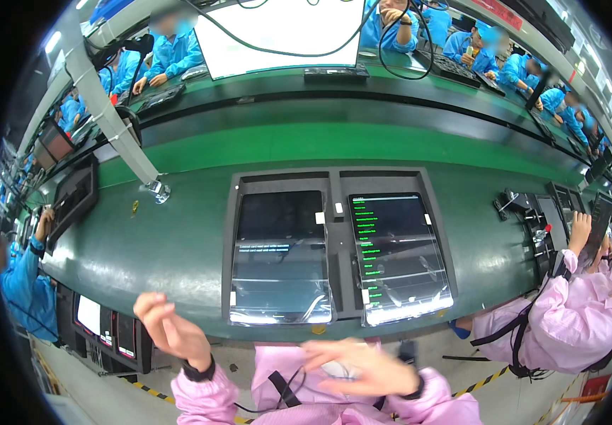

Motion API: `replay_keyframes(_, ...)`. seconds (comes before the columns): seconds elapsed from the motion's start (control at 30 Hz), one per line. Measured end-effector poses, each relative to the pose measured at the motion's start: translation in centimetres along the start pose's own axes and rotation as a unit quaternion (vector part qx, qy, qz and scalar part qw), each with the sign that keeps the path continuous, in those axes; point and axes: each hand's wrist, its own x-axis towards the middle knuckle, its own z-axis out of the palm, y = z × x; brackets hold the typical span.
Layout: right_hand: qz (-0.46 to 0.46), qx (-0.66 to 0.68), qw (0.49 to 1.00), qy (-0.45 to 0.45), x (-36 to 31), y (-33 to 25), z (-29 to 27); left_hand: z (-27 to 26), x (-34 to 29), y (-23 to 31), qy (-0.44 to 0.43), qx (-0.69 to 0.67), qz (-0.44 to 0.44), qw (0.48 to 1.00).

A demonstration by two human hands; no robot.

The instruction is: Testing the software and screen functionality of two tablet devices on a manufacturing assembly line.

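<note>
Two tablets lie side by side, screens up, in a black tray on the green bench. The left tablet (281,265) has a dark screen with small lines of white text; the right tablet (398,262) shows a list in green. Clear film covers both, with small white stickers at the edges. My left hand (171,329) is raised near the bench's front edge, left of the tray, fingers loosely bent and apart, nothing visible in it. My right hand (359,365), smeared by motion, is in front of my body below the tray, fingers stretched; a whitish patch shows beneath it.
The tray (335,248) sits on the bench (157,248). A metal post (111,120) stands behind it at left. A co-worker in pink (568,312) sits at right beside black devices (543,227); another in blue (30,287) handles a black tray (72,202) at left.
</note>
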Motion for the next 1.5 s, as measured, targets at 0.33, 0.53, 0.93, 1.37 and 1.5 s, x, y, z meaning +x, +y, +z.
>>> replay_keyframes(0.33,0.02,-0.382,0.878,0.289,2.3,9.5,-20.9,9.7,2.3,-10.4,-0.335,0.182,0.037,0.924)
replay_keyframes(0.53,0.045,-0.439,0.853,0.277,2.5,13.9,-22.2,12.4,1.1,-14.0,-0.43,0.167,-0.012,0.887)
replay_keyframes(0.93,-0.001,-0.346,0.903,0.254,2.7,13.6,-23.0,11.4,1.5,-13.1,-0.373,0.102,0.091,0.918)
replay_keyframes(1.37,0.001,-0.392,0.904,0.167,0.5,12.3,-21.6,9.5,1.0,-9.9,-0.519,0.109,0.059,0.846)
replay_keyframes(1.5,-0.059,-0.106,0.972,0.202,-5.6,10.1,-17.9,3.1,-0.1,-5.1,-0.553,0.038,0.061,0.83)
